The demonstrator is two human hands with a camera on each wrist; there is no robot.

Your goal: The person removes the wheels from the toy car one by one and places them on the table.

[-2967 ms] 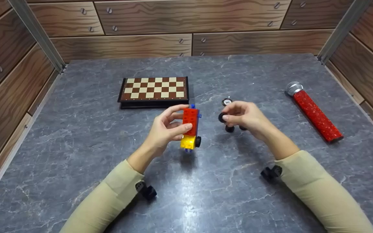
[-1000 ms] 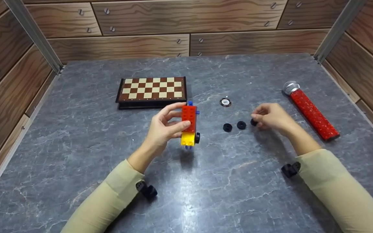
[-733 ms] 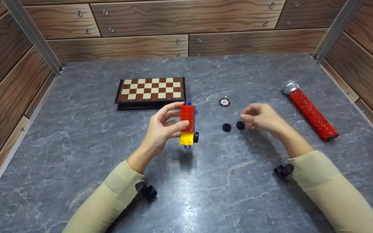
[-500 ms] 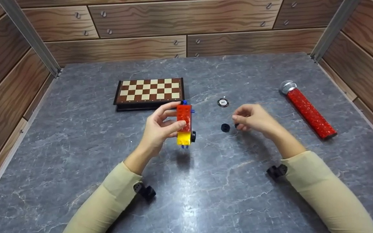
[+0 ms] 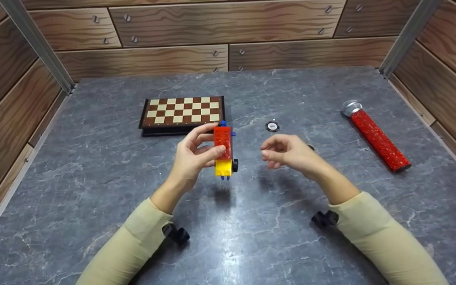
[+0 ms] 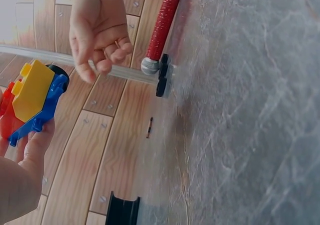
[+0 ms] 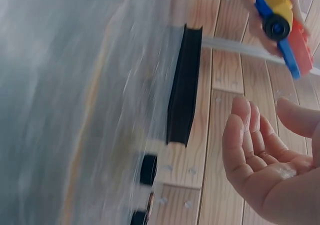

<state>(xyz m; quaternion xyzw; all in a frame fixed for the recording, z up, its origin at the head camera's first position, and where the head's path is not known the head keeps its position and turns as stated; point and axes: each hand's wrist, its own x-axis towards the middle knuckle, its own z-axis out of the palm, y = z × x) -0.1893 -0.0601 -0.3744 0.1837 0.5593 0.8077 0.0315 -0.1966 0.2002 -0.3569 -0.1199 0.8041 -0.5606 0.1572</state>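
My left hand (image 5: 190, 158) holds a toy car (image 5: 223, 150) built of blocks, upright above the table, thumb on its red top. Its front block is yellow and its base blue. One black wheel (image 5: 235, 165) sits on its right side, and a bare blue axle stub (image 5: 233, 134) sticks out farther back. Apart from the car, my right hand (image 5: 287, 154) hovers with loosely bent fingers and nothing between them, as the right wrist view also shows. Beyond it, a loose black wheel (image 5: 311, 147) peeks out; other loose wheels (image 6: 161, 87) appear in the left wrist view.
A folded chessboard box (image 5: 182, 113) lies at the back, left of centre. A round poker chip (image 5: 272, 126) lies behind the right hand. To the right is a red glittery microphone (image 5: 378, 140). Wood-patterned walls (image 5: 172, 27) enclose the grey marbled table (image 5: 113, 103).
Three seconds ago my right hand held a black wheel; it set this down beside the others. It has since moved left, empty, toward the car. The left hand keeps its hold.
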